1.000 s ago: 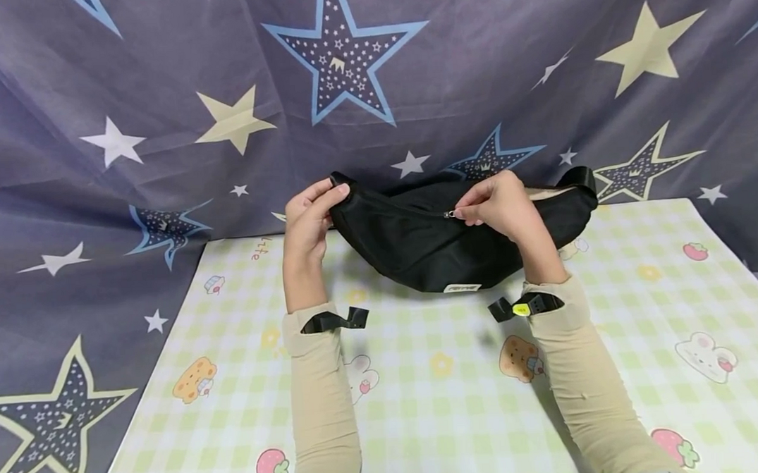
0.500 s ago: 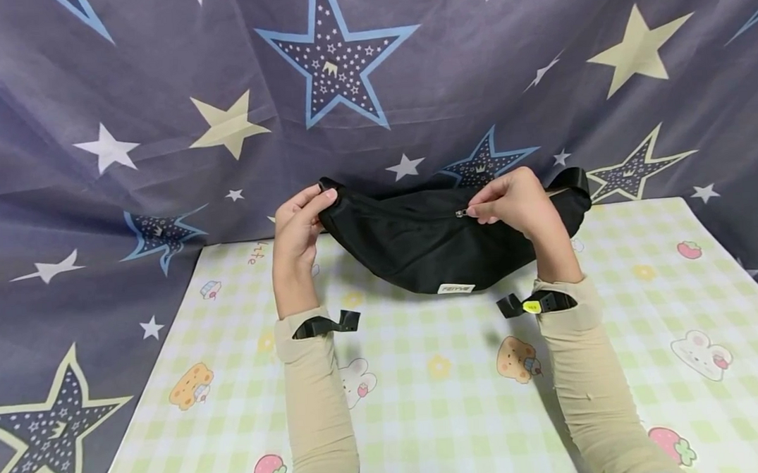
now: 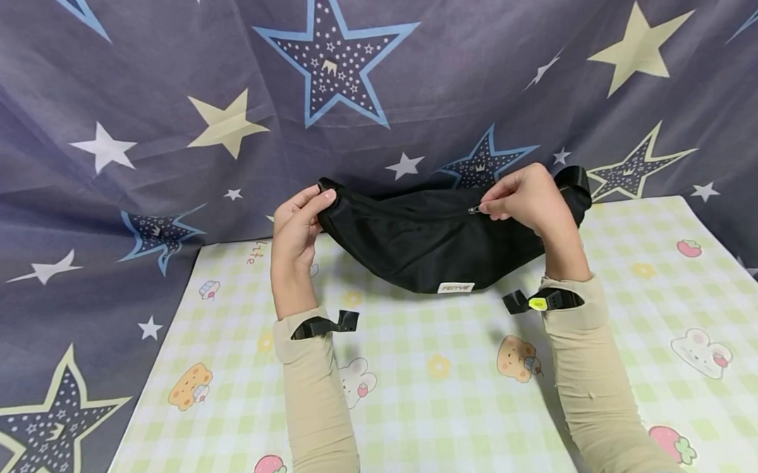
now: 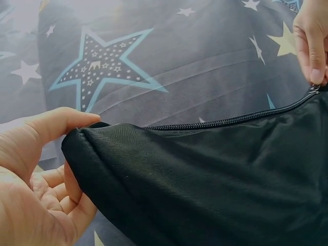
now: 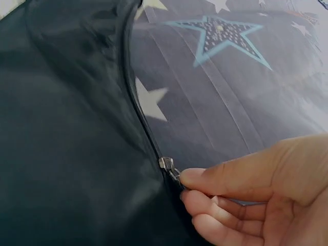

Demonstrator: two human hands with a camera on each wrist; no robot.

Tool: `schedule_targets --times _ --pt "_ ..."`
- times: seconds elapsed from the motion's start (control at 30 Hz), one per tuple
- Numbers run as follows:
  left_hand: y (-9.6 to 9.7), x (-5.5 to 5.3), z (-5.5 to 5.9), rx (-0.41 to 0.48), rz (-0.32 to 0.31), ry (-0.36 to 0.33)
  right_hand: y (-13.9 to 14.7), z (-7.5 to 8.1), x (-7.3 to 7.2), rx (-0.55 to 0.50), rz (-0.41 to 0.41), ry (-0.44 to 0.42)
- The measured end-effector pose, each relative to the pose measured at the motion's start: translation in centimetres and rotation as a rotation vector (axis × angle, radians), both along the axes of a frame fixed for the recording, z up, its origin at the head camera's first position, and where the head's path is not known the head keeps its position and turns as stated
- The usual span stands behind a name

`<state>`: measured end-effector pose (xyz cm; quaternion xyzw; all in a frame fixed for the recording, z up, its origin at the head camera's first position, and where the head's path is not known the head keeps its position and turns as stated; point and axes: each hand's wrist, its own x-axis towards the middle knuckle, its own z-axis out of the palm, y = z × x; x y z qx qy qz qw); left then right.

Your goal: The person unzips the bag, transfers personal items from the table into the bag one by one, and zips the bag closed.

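Observation:
A black fabric waist bag [image 3: 430, 248] with a small white label [image 3: 455, 287] is held up over the far part of the table. My left hand [image 3: 296, 222] pinches its left end between thumb and fingers. My right hand [image 3: 530, 202] pinches the metal zipper pull [image 3: 474, 210] on the bag's upper edge. In the left wrist view, the zipper [image 4: 220, 123] between the two hands has its teeth joined. The right wrist view shows the slider [image 5: 166, 163] just ahead of the right thumb. The right hand covers part of the bag's right side.
A checked cloth [image 3: 425, 418] with cartoon prints covers the table. Behind it hangs a dark curtain [image 3: 175, 83] with stars, close to the bag's back. A black strap loop [image 3: 573, 178] stands at the bag's right end.
My right hand has drawn the zipper pull to the right along the bag's edge. The pale opening near the right end has gone from view. My left hand keeps its pinch.

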<state>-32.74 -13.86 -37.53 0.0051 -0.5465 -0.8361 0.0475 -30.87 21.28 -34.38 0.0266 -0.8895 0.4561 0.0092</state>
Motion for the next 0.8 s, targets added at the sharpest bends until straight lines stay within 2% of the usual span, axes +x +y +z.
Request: schedule_targets --times 0.2,0.53,0.8 --pt "-0.1 0.1 -0.1 0.009 0.002 -0.01 1.8 0.0 0.3 0.004 -0.089 0.024" --pt "-0.3 0.2 -0.2 0.009 0.005 -0.034 3.1 0.0 0.4 -0.053 -0.131 0.057" --pt "-0.3 0.0 -0.2 0.018 0.005 -0.039 4.9 0.0 0.7 -0.093 -0.207 0.077"
